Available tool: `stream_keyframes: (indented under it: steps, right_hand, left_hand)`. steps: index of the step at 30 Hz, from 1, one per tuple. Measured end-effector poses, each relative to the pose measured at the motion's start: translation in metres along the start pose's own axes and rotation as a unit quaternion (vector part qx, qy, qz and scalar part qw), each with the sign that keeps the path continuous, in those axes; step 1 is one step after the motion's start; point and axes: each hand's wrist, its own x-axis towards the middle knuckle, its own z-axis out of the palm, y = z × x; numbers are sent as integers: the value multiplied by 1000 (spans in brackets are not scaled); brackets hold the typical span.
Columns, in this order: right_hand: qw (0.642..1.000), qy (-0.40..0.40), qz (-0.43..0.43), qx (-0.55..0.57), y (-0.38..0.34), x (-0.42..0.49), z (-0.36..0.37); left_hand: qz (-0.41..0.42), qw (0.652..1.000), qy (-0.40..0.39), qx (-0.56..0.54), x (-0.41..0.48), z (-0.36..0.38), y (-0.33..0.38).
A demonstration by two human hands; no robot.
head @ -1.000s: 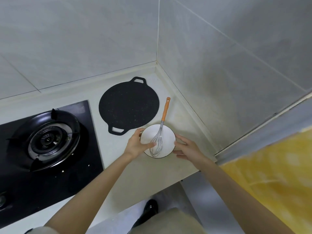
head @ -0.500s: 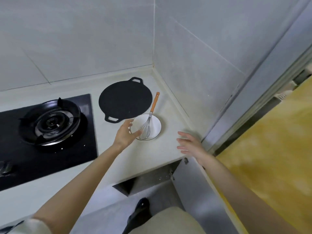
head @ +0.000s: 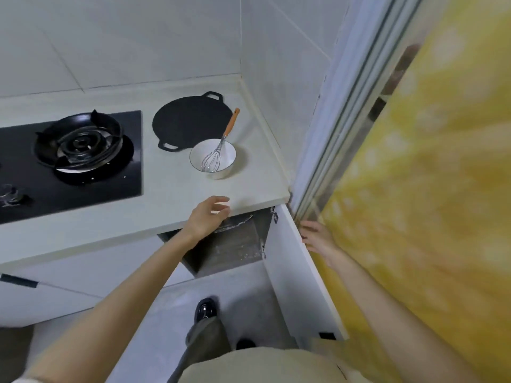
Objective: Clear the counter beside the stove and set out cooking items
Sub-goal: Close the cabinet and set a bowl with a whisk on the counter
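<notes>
Bowl [head: 213, 158] with whisk [head: 221, 145] in it sits on the surface [head: 177, 194], against the front edge of the pan [head: 190, 120]. The whisk handle points away, toward the wall corner.

Left hand [head: 207, 217] is at the surface's front edge, fingers loosely curled and empty. The bowl is straight ahead of it, near.

Right hand [head: 316, 239] is low, fingers straight on the open cabinet door [head: 298, 272], holding nothing, well apart from the bowl.

Left is probably the reaching hand.
</notes>
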Motion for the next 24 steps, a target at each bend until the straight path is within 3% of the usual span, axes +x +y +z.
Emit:
stream_keyframes:
  steps: [4,10,24]
  right_hand:
    - [998,10,33,-47,40,-16,-11]
    - [990,-44,92,-94,76,-33,-12]
    - [992,-11,55,-109,116,-75,14]
  left_hand:
    - [-5,998,-59,17,-26,38,-2]
    - [6,994,-100,47,-55,76,-5]
    - [-18,993,-106,49,-137,63,-75]
